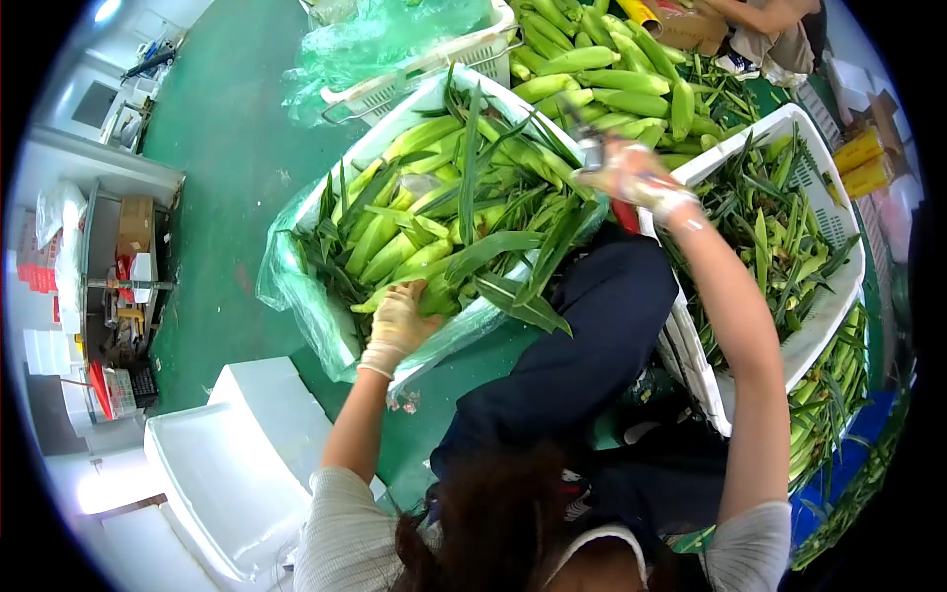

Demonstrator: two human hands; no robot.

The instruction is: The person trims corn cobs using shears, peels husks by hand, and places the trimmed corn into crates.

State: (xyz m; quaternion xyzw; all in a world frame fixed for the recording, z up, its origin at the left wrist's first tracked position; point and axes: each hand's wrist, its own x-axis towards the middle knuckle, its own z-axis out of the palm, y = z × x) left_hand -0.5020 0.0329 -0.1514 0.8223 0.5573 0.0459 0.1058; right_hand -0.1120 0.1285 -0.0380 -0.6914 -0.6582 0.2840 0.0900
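Observation:
Green corn cobs in their husks [404,247] fill a white basket [340,340] lined with clear green plastic, with long leaves over them. My left hand [398,326], in a pale glove, has its fingers curled on a cob at the basket's near edge. Over the basket's right rim is my right hand [631,176], also gloved, closed around a tool [590,148] that looks like a knife or shears; its far end is blurred by motion.
A white basket [829,202] of cut leaves and trimmings stands at the right. Beyond lies a heap of corn [617,79], with another person [779,25] behind it. White boxes [232,464] are at the lower left, shelves [123,281] at the far left.

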